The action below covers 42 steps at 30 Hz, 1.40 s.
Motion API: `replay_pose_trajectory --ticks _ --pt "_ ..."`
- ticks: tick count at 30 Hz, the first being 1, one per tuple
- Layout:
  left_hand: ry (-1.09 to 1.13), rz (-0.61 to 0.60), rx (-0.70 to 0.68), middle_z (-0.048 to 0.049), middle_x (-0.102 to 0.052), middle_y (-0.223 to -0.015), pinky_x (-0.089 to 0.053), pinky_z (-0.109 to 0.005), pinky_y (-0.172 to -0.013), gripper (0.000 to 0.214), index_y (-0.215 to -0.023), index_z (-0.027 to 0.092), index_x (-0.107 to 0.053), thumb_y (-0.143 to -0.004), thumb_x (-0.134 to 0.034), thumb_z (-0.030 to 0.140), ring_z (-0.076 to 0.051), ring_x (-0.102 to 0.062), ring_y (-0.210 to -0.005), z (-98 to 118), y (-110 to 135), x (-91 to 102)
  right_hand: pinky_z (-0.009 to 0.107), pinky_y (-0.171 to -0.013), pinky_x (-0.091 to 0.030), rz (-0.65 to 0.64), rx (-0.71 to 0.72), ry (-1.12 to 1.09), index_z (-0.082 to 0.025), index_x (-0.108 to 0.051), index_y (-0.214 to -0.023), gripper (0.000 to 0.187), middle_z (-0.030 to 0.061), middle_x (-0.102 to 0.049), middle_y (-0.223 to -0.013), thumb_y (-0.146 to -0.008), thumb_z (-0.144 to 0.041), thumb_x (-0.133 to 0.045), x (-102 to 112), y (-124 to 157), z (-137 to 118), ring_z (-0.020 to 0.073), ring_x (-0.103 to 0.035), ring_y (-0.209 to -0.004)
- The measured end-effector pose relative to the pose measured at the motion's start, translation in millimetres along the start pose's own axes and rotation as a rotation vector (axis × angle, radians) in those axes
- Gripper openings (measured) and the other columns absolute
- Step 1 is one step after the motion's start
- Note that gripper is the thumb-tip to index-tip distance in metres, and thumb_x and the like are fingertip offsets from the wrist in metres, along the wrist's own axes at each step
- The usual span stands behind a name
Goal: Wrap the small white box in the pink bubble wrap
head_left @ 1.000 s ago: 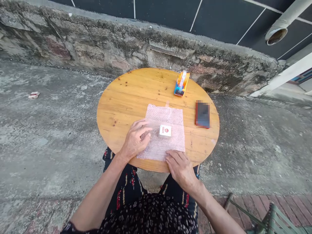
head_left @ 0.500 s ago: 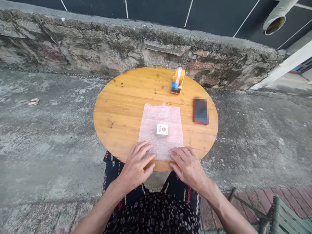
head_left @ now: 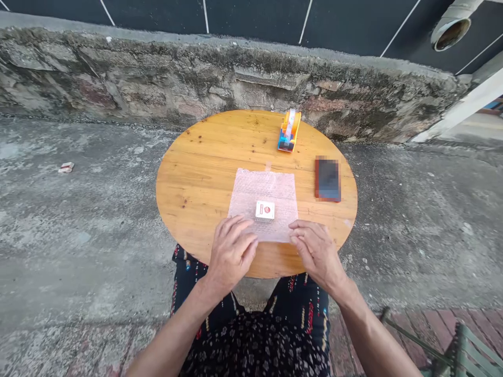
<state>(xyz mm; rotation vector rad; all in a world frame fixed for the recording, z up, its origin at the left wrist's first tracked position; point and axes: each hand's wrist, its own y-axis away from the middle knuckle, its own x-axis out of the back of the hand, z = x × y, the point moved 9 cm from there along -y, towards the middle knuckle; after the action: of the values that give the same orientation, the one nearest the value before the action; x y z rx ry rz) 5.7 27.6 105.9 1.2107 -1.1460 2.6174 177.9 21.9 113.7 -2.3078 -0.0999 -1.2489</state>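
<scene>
A sheet of pinkish clear bubble wrap (head_left: 263, 183) lies on the round wooden table (head_left: 188, 178). On the sheet, a little nearer to me than its middle, rests a small white box with red print (head_left: 264, 211). My left hand (head_left: 231, 248) is closed at the sheet's near left corner, thumb and fingers pinched together. At the near right corner my right hand (head_left: 316, 248) pinches the edge in the same way. The fingers partly hide both corners. Neither hand touches the box.
A yellow and blue tape dispenser (head_left: 290, 131) stands at the table's far side. A phone-like dark slab with a red edge (head_left: 327, 179) lies on the right. Behind the table runs a stone wall (head_left: 188, 78). A green chair (head_left: 471, 345) is at lower right.
Both hands have moved forward, away from me, and the right one also outward. The near edge of the bubble wrap has come up and forward, closer to the box, baring more table in front.
</scene>
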Motion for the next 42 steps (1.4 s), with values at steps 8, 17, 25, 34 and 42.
replay_pose_trajectory --ticks 8,17,25,34,42 --pt "0.075 -0.001 0.068 -0.0035 -0.069 -0.104 -0.047 -0.044 -0.094 0.009 -0.082 0.021 -0.064 -0.086 -0.058 0.016 -0.022 -0.062 -0.104 -26 -47 -5.5 0.044 -0.085 -0.045 0.095 0.017 0.109 -0.023 -0.058 -0.115 0.028 0.0083 -0.071 -0.104 -0.089 -0.032 -0.060 8 -23 10 0.0267 -0.064 -0.095" --pt "0.145 -0.107 0.120 -0.0038 -0.069 -0.106 -0.048 -0.041 -0.090 0.004 -0.084 0.021 -0.064 -0.081 -0.065 0.018 -0.021 -0.063 -0.100 -39 -60 -17.6 0.041 -0.082 -0.051 0.192 -0.140 -0.068 -0.023 -0.066 -0.101 0.017 0.0049 -0.073 -0.091 -0.090 -0.033 -0.059 19 -35 49 0.0229 -0.068 -0.085" --pt "0.032 -0.139 -0.005 -0.0070 -0.059 -0.127 -0.040 -0.052 -0.105 0.020 -0.094 0.023 -0.064 -0.080 -0.060 0.009 -0.027 -0.051 -0.123 -23 -21 -7.1 0.039 -0.087 -0.054 0.019 -0.118 -0.292 -0.023 -0.065 -0.107 0.023 0.0045 -0.072 -0.102 -0.087 -0.035 -0.062 22 -73 59 0.0201 -0.067 -0.094" --pt "0.074 -0.067 0.005 -0.0062 -0.064 -0.114 -0.041 -0.052 -0.105 0.016 -0.083 0.021 -0.064 -0.078 -0.059 0.006 -0.026 -0.055 -0.117 -19 -10 -8.2 0.048 -0.093 -0.047 -0.258 0.122 0.036 -0.020 -0.051 -0.131 0.050 0.0107 -0.064 -0.124 -0.082 -0.017 -0.061 -56 -79 10 0.0284 -0.060 -0.112" --pt "0.117 -0.058 0.024 -0.0090 -0.063 -0.117 -0.042 -0.050 -0.103 0.013 -0.082 0.018 -0.064 -0.079 -0.060 0.006 -0.027 -0.054 -0.117 -19 -8 -4.8 0.047 -0.096 -0.045 -0.242 0.098 0.046 -0.018 -0.051 -0.131 0.049 0.0117 -0.063 -0.126 -0.082 -0.016 -0.060 -53 -80 15 0.0282 -0.059 -0.114"
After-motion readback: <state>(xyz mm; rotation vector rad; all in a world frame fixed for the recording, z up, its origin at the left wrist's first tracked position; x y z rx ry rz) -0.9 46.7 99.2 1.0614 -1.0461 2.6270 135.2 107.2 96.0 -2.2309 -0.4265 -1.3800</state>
